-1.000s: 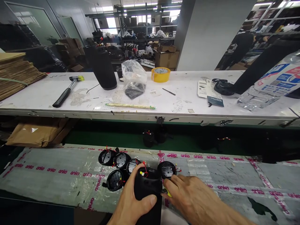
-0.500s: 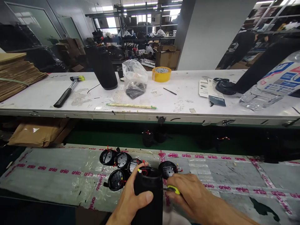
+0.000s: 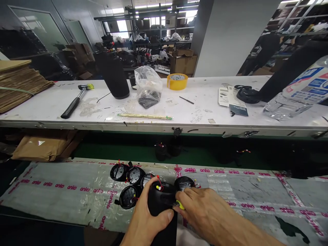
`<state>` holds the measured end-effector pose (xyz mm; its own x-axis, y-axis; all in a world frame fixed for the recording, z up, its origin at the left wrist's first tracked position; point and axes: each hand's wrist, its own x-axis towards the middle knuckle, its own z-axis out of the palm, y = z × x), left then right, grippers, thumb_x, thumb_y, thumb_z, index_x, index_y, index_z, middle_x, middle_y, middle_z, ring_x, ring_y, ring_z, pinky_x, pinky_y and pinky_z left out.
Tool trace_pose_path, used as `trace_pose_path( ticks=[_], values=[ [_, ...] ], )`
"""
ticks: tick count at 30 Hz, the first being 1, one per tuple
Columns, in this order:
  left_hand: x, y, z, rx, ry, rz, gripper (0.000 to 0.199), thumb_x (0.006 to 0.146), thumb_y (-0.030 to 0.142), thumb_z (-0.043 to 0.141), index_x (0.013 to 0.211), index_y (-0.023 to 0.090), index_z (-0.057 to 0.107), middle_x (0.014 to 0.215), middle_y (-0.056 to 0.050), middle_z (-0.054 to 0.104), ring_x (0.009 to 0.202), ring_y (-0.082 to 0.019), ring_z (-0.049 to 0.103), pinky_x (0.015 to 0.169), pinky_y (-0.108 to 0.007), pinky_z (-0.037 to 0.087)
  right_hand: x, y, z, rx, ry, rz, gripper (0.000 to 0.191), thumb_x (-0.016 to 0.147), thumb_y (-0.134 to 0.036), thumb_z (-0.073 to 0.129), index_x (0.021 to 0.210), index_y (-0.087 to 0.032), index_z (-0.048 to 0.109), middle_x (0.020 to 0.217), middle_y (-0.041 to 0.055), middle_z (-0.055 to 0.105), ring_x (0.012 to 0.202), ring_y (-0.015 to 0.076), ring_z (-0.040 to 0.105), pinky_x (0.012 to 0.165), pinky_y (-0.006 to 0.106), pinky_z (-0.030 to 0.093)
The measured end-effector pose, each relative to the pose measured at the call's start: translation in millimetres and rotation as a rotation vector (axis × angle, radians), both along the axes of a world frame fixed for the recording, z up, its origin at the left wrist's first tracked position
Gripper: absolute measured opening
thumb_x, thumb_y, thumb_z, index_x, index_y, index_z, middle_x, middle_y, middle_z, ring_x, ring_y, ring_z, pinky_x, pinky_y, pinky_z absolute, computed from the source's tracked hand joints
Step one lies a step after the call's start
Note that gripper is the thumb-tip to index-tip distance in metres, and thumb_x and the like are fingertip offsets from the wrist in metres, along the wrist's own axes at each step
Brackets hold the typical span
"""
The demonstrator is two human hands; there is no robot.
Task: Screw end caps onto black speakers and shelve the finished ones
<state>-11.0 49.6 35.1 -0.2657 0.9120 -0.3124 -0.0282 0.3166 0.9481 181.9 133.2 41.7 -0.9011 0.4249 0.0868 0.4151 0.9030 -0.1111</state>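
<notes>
Holding black cylinder (image 3: 160, 204) in left grip (image 3: 145, 218), open end up, over lower counter (image 3: 64, 205). Clasping yellow tool (image 3: 180, 205) in right grip (image 3: 205, 208) at its side. Likely working near rim; calls for steady cylinder.

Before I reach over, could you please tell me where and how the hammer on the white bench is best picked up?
I'd take the hammer by its black handle, coming from above and the near side: it lies flat, handle angled towards you, hammer head pointing away.
</notes>
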Motion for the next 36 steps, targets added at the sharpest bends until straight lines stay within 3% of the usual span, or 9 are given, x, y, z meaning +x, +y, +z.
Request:
trace_pose_path(
  ticks=[13, 26, 36],
  values=[
    [4.8, 4.0, 9.7, -0.062, 0.046, -0.032, 0.077, 0.069, 0.035, 0.078, 0.141, 0.023, 0.054, 0.131, -0.008, 0.072, 0.127, -0.036, 0.062, 0.113, -0.046, 0.041, 5.9, 4.8, -4.2, 0.056, 0.018, 0.012, 0.024, 0.1, -0.025, 0.064, 0.096, -0.026, 0.041, 0.076, -0.0034, 0.061, 0.054, 0.0209, 0.061, 0.049, 0.037, 0.02],
    [16.4, 2.2, -10.6, -0.065, 0.211, 0.053, 0.075, 0.063, 0.031, 0.072, 0.135, 0.018, 0.059, 0.13, -0.014, 0.071, 0.126, -0.041, 0.061, 0.113, -0.056, 0.038, 7.7, -6.7, -12.3, 0.106, -0.178, -0.013, 0.028, 0.093, -0.02, 0.067, 0.098, -0.026, 0.04, 0.078, -0.0013, 0.063, 0.053, 0.0197, 0.06, 0.047, 0.04, 0.008],
    [15.1, -0.3, -23.2, -0.071, 0.233, 0.107, 0.078, 0.061, 0.037, 0.071, 0.136, 0.018, 0.058, 0.128, -0.014, 0.072, 0.123, -0.04, 0.063, 0.113, -0.054, 0.04, 3.5, -7.4, -15.9, 0.164, -0.052, -0.011, 0.037, 0.075, -0.016, 0.075, 0.092, -0.026, 0.044, 0.072, -0.0024, 0.057, 0.052, 0.0184, 0.051, 0.047, 0.042, 0.006]
  ],
)
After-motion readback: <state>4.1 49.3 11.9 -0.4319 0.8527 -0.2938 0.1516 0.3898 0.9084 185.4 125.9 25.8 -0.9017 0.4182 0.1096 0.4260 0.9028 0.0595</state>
